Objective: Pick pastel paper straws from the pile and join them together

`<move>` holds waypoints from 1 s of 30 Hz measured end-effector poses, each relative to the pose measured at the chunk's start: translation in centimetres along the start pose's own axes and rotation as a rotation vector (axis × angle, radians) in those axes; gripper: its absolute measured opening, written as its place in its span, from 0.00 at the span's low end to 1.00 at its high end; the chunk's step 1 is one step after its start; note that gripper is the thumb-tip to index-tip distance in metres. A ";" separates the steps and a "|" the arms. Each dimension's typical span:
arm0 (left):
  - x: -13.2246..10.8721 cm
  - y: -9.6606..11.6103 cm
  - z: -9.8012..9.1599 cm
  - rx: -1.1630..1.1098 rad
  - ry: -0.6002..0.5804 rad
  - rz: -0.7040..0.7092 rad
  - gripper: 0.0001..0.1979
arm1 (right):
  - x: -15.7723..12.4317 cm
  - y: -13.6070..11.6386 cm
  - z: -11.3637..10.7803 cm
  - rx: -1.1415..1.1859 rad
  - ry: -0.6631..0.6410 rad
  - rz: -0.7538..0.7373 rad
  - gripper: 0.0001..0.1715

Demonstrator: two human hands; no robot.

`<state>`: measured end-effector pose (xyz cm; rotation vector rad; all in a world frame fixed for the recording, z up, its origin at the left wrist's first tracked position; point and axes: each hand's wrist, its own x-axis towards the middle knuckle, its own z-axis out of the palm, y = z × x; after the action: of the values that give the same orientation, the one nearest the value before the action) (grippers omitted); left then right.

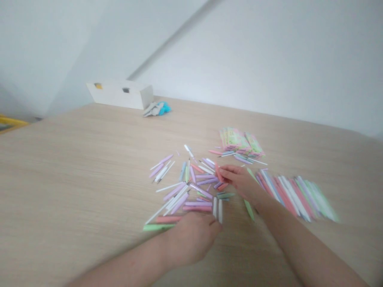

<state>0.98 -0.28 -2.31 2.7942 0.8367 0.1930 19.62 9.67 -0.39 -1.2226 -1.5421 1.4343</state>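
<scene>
Loose pastel pen parts (205,192), purple, white, pink, green and blue, lie scattered over the middle of the wooden table, with thin white refills (176,197) among them. My right hand (239,180) reaches to the right edge of the pile, its fingertips pinched on a red pen cap (218,172). Low in front of the pile, my left hand (196,235) has its fingers closed at the lower end of a white pen barrel (220,210). A second white piece stands just beside it. The fingers are partly hidden and blurred.
A row of pastel pens (296,195) lies to the right, blurred. Behind the pile sit two stacks of printed pink-and-green packs (236,138). A white box (116,95) and a grey-and-blue cloth item (157,109) stand near the wall at the back left.
</scene>
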 end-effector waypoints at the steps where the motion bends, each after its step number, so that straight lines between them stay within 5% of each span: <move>1: 0.0 0.0 -0.1 0.001 -0.003 0.001 0.03 | -0.3 -0.1 0.2 0.061 -0.010 0.020 0.16; 6: -0.2 0.2 -0.3 0.021 -0.015 0.023 0.04 | -0.8 -0.1 0.9 -0.202 0.090 0.051 0.14; 14: -0.4 1.1 -0.5 0.079 0.023 0.091 0.01 | -0.9 1.0 1.6 -0.756 0.150 -0.172 0.17; 30: -0.5 2.6 -0.3 0.037 -0.026 0.207 0.04 | -2.1 0.5 3.6 -0.940 0.162 -0.322 0.07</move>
<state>1.87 -2.57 -1.42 2.9094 0.5502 0.1753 17.05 6.45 -1.22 -1.4359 -2.2518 0.3498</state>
